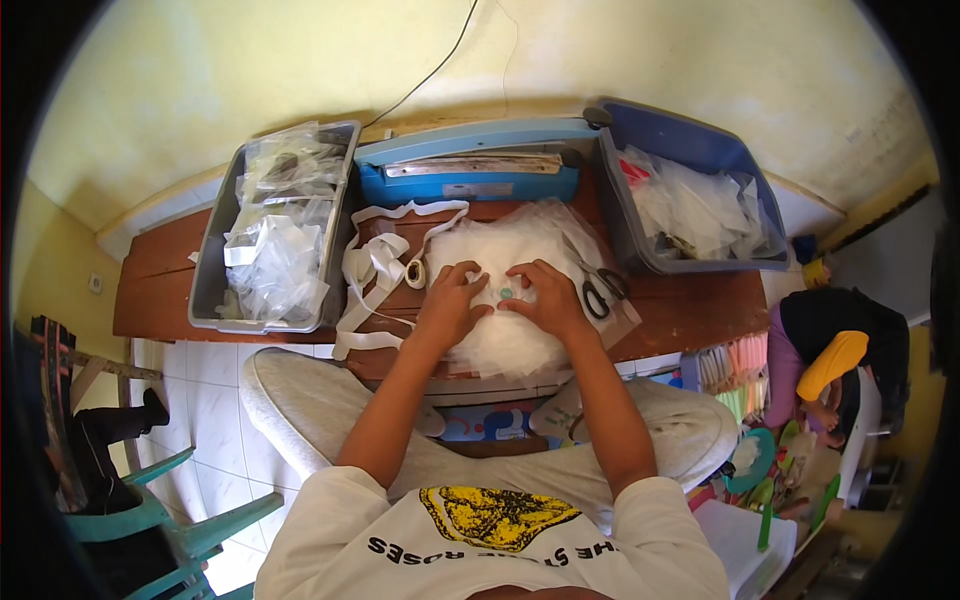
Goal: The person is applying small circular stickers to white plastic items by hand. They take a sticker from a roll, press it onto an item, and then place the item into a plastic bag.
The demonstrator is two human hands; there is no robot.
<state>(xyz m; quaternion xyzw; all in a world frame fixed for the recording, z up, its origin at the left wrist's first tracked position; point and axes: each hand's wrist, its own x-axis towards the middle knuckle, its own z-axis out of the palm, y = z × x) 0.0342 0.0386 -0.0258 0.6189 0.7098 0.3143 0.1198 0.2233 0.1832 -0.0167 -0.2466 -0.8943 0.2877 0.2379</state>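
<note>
Head view: both hands are resting on a pile of clear plastic bags [480, 352], which is lying on the brown wooden counter [690, 310]. The left hand [452, 305] is touching the pile just left of its middle, its grip standing wide, with a gap showing between thumb and forefinger. The right hand [548, 298] is touching the pile just right of its middle, its grip likewise spreading, thumb and forefinger apart. A small round green spot [506, 293] is showing on the pile between the hands, close to the right thumb. Scissors [597, 290] with black handles are lying on the pile's right side. White ribbon [375, 265] is sprawling in loops to the left of the pile, and a small roll [415, 273] is sitting just beside the pile's left edge. A blue sealing machine [440, 188] is standing behind the pile. A grey tub [260, 325] of plastic bags is standing farther left of the pile, and a dark blue tub [622, 220] is holding more bags behind it to the right.
</note>
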